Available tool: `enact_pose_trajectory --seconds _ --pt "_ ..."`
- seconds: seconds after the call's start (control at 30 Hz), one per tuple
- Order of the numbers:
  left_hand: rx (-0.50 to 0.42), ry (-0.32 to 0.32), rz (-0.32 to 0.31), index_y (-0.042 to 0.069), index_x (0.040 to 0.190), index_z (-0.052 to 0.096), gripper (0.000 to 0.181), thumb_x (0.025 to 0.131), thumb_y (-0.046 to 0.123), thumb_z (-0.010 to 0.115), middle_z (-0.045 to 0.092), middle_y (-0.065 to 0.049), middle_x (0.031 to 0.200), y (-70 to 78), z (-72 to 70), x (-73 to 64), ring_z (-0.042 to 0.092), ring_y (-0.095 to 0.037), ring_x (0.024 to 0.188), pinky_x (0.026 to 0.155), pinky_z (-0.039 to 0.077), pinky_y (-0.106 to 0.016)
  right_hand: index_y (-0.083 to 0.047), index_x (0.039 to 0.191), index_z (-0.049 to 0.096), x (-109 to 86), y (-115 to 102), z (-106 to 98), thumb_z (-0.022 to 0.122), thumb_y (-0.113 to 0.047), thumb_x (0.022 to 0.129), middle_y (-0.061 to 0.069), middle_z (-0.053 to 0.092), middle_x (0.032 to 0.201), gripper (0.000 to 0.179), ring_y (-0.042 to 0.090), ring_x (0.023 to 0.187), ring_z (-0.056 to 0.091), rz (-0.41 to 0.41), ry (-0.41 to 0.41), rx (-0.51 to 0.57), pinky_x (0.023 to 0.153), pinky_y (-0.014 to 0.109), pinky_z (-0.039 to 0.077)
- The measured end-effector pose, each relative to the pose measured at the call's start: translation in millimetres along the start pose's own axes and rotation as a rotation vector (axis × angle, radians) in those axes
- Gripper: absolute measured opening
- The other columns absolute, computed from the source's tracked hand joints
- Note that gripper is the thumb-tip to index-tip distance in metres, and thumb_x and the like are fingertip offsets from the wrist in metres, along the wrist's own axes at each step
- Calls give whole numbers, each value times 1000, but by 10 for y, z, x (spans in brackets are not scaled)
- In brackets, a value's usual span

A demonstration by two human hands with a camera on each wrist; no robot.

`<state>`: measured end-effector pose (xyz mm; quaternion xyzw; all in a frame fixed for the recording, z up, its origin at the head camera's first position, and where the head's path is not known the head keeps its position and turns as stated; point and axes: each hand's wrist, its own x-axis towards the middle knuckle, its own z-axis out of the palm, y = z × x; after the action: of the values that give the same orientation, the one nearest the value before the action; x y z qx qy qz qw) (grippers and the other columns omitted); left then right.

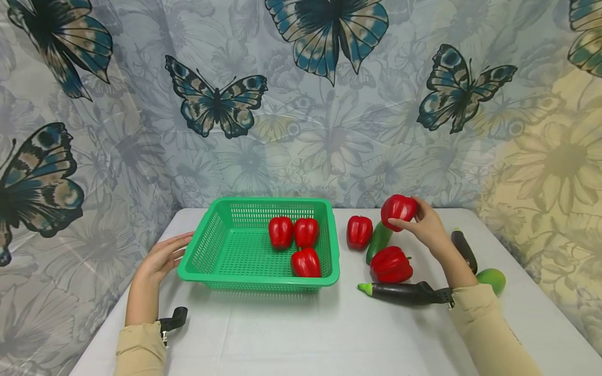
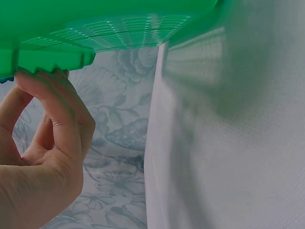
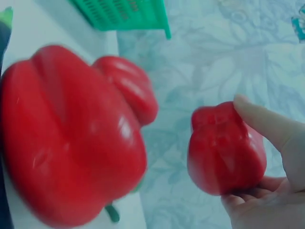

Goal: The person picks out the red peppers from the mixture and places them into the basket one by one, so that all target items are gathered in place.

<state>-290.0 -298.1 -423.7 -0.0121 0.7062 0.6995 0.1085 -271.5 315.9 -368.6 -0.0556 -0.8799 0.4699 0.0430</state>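
My right hand (image 1: 429, 230) grips a red bell pepper (image 1: 398, 212) between thumb and fingers, held up over the back right of the table. The same pepper (image 3: 226, 152) shows in the right wrist view, thumb on its upper edge and fingers below. My left hand (image 1: 162, 258) is at the left side of a green plastic basket (image 1: 263, 282), its fingertips touching the rim (image 2: 52, 62) in the left wrist view. Inside the basket, three red bell peppers (image 1: 281, 233) sit toward the right.
Right of the basket lie two more red bell peppers (image 1: 359, 233), a cucumber (image 1: 376, 248) partly behind the held pepper, and an eggplant (image 1: 400, 293) in front. Beyond my right forearm are another eggplant (image 1: 463, 249) and a green fruit (image 1: 491, 280). A butterfly-print cloth (image 1: 329, 141) hangs behind the table.
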Motion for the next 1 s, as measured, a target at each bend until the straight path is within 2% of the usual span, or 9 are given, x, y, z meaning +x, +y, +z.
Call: enact_pose_trajectory --seconds 0.17,0.4,0.6,0.83,1.0 --pt "4 7 -6 28 117 68 21 99 23 60 67 25 100 11 7 -10 64 3 95 82 53 -21 -6 157 -1 -17 -134 49 73 -36 87 27 10 161 106 49 147 13 -3 -25 15 106 62 37" --pt "2 17 -16 30 113 70 18 98 24 62 66 25 100 2 5 -16 64 3 95 82 53 -21 -5 157 3 -36 -282 137 73 -37 87 26 16 160 104 48 147 18 -46 -38 30 108 60 36" --pt "-14 0 -10 31 109 70 17 98 22 61 68 24 101 -1 3 -6 66 2 95 81 54 -21 -7 158 4 -50 -390 230 74 -37 86 25 17 160 104 49 146 20 -43 -48 32 107 59 38" --pt "7 -9 -10 30 117 68 21 98 25 60 66 25 101 -6 5 -8 64 3 96 82 53 -21 -8 158 6 -43 -497 317 73 -36 86 24 18 160 103 48 145 22 -54 -60 40 109 58 38" --pt "24 10 -1 28 119 68 22 98 26 61 66 25 102 -15 9 2 64 3 96 82 53 -21 -8 158 8 -35 -575 376 73 -39 87 22 20 160 101 46 146 24 -68 -81 59 111 55 36"
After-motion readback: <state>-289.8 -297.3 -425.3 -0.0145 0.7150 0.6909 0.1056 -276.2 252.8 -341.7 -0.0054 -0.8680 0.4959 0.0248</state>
